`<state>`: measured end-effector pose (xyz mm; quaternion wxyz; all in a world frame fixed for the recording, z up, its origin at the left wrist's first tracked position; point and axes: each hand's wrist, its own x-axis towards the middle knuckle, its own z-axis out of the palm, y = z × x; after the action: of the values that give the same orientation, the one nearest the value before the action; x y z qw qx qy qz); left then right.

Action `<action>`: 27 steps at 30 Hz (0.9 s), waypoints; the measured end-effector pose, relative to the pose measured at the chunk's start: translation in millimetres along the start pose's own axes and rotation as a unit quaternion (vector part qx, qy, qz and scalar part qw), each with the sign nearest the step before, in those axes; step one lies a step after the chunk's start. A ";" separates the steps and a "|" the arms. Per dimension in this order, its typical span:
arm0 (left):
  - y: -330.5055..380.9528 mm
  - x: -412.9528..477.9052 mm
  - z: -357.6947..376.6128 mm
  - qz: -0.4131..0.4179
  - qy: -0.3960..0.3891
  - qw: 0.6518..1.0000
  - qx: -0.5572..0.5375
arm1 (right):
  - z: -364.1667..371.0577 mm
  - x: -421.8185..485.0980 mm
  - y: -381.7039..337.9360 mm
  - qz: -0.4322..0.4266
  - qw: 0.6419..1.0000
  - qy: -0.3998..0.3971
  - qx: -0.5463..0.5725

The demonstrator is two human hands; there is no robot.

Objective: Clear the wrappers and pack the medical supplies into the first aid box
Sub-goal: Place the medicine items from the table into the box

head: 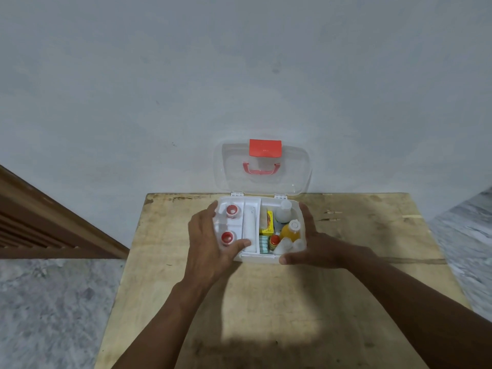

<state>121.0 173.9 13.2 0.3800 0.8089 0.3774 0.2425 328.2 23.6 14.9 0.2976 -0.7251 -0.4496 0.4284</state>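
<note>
The white first aid box (pixel 257 258) stands open on the wooden table (pixel 266 302), its clear lid (pixel 266 182) with a red latch and handle leaning back against the wall. A white inner tray (pixel 238 207) fills the left half and holds two red-capped items (pixel 231 210) and a white bandage roll (pixel 250 222). The right half holds an orange bottle (pixel 290 231), a clear bottle (pixel 283 211), a yellow packet (pixel 269 222) and small vials. My left hand (pixel 210 243) grips the tray, thumb on its front edge. My right hand (pixel 316 246) grips the box's right wall and front corner.
The table is pushed against a grey wall, with the box at its far edge. A brown wooden frame (pixel 53 225) runs along the left. Speckled stone floor (pixel 48 302) shows on both sides of the table.
</note>
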 end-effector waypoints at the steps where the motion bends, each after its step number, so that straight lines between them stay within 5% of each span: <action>1: -2.1 -2.8 -0.1 -0.015 -0.002 1.000 -0.021 | -0.9 0.4 0.0 -0.001 1.000 -0.003 -0.001; 5: -5.9 -4.2 3.3 0.037 -0.107 0.985 -0.129 | -6.1 3.1 -3.2 0.006 1.000 -0.014 -0.006; 19: -3.9 -15.6 10.1 0.021 -0.060 0.980 -0.191 | -19.9 -8.4 -27.9 0.035 0.998 -0.041 -0.041; 21: -4.9 -14.4 8.2 0.026 -0.062 0.980 -0.188 | -26.0 -13.8 -38.2 0.072 0.995 0.019 -0.069; 23: -4.7 -13.6 7.9 0.024 -0.063 0.979 -0.194 | -35.8 -9.6 -42.8 0.092 0.959 0.194 -0.185; 25: -3.4 -13.5 7.9 0.017 -0.061 0.978 -0.199 | -46.5 -0.5 -51.4 0.005 0.894 0.360 -0.268; 27: -4.8 -13.2 8.5 0.020 -0.063 0.977 -0.203 | -54.4 11.9 -70.8 -0.105 0.837 0.419 -0.336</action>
<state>116.9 161.8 2.9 0.5542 0.7359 0.2793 0.2707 351.2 61.4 93.3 0.2386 -0.8393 -0.4717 -0.1271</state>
